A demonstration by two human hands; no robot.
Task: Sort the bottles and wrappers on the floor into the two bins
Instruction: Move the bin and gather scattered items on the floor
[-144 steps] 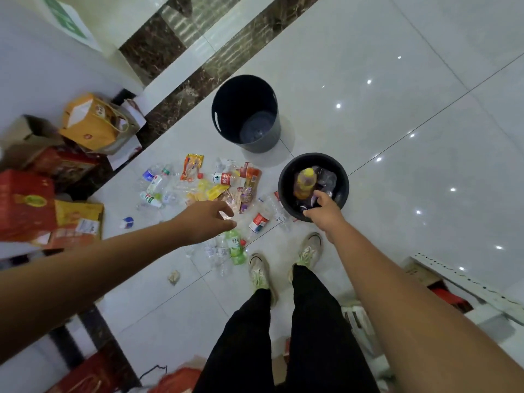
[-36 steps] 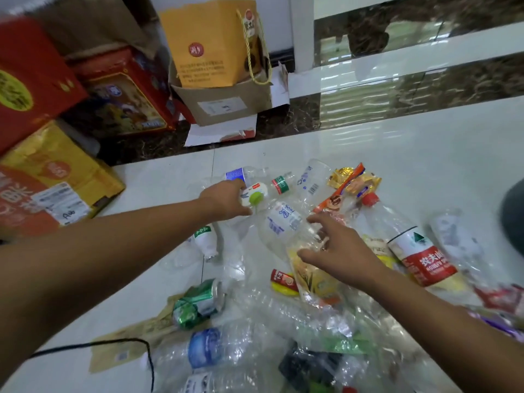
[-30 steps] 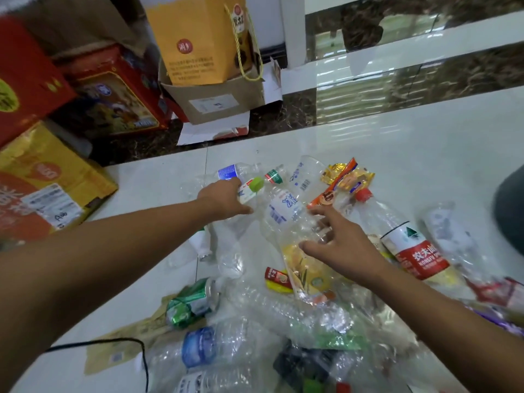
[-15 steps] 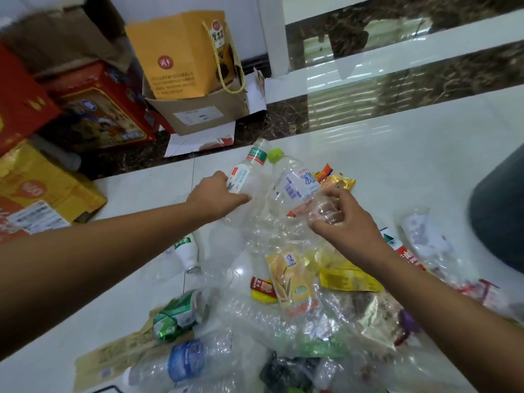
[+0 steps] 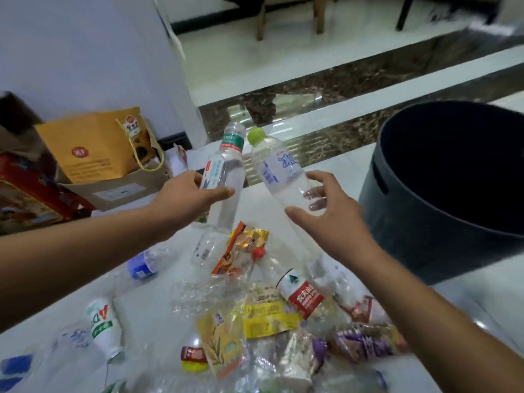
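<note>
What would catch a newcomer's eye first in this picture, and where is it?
Two clear plastic bottles held up at the centre: the left hand grips the uncapped clear bottle with a green neck band, the right hand holds the clear bottle with a lime-green cap. On the right stands a big dark round bin, and below the hands a colourful heap of wrappers and bottles lies on the white tiled floor.
</note>
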